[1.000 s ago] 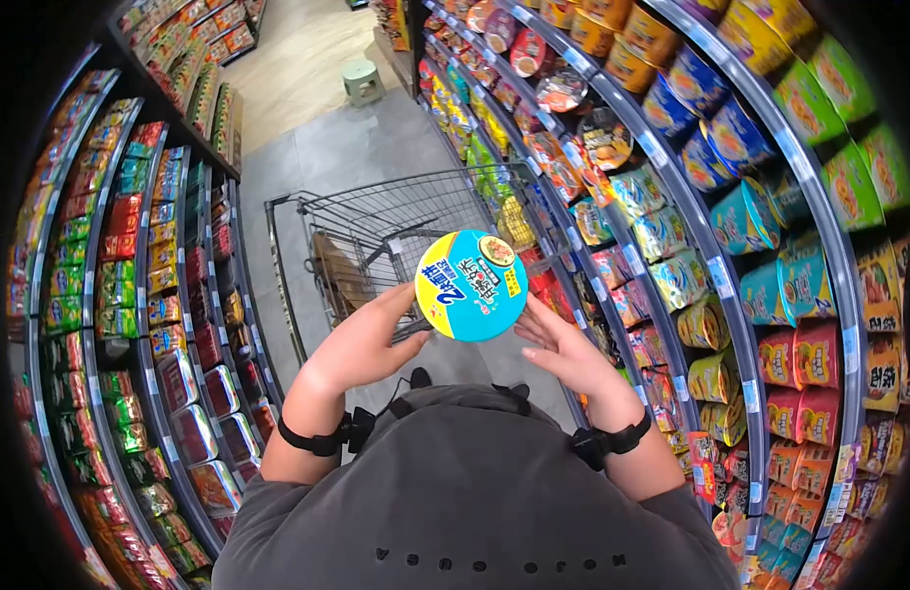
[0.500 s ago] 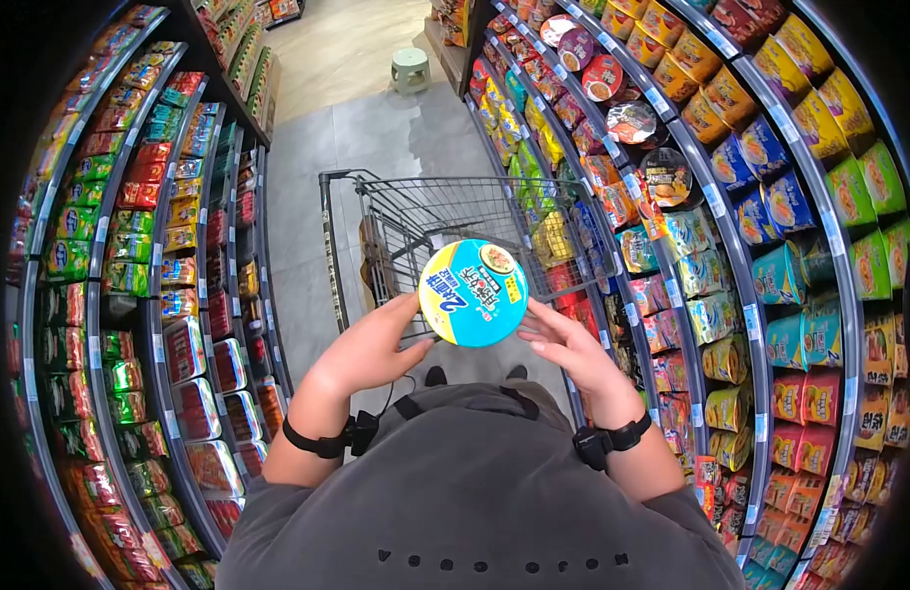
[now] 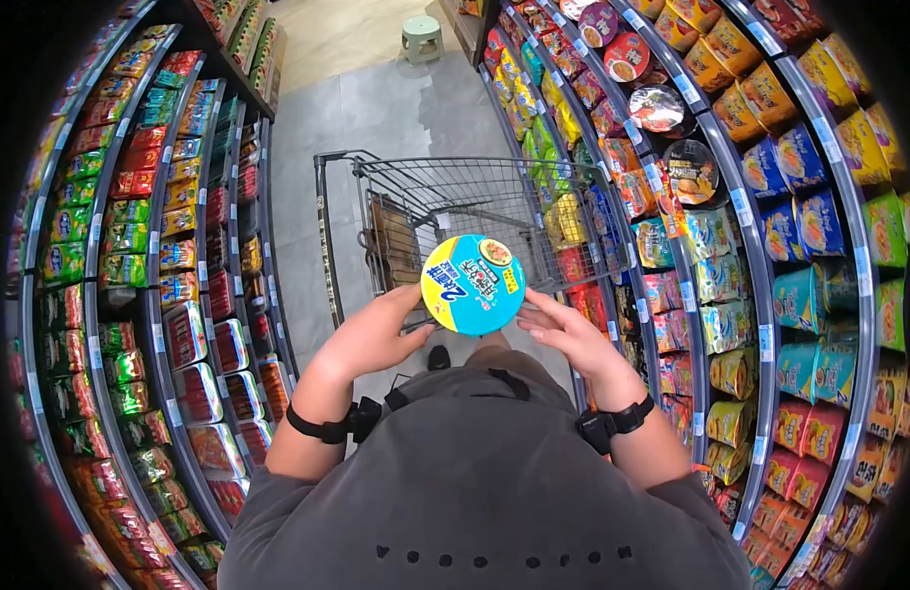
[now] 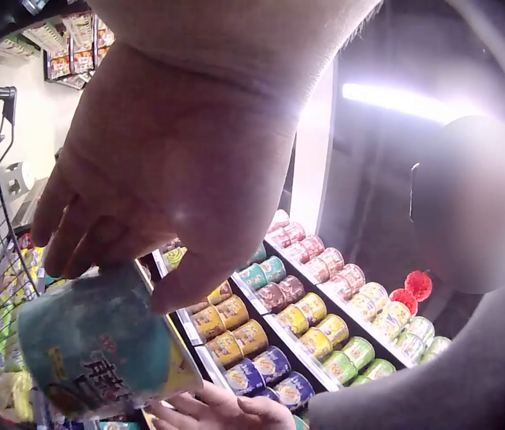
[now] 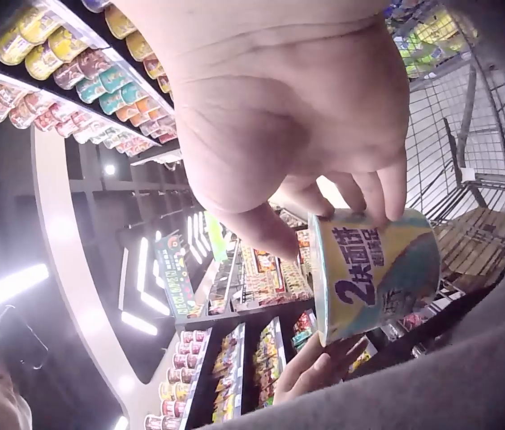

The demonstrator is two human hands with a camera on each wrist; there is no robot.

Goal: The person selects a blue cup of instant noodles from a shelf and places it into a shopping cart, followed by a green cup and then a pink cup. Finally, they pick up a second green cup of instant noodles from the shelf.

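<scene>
A round instant noodle cup (image 3: 473,285) with a teal and yellow lid is held in front of the person's waist, lid facing up. The left hand (image 3: 376,329) grips its left side, fingers along the wall and thumb near the edge. From the opposite side the right hand (image 3: 573,339) holds it, with its fingertips at the wall. The left wrist view shows the cup's teal wall (image 4: 100,349) below the left fingers. Yellow and teal printing on the cup (image 5: 373,269) appears under the right fingers in the right wrist view.
Just ahead stands a wire shopping cart (image 3: 320,211) with something brown (image 3: 394,241) at its left side. Shelves of noodle cups and packets (image 3: 814,295) line the right; packets (image 3: 71,216) fill shelves on the left. A pale green stool (image 3: 422,39) sits farther up the aisle.
Both hands keep their hold on the noodle cup. The cart and stool have shifted rightward in the head view, and the shelves have shifted too. The person's feet have changed position.
</scene>
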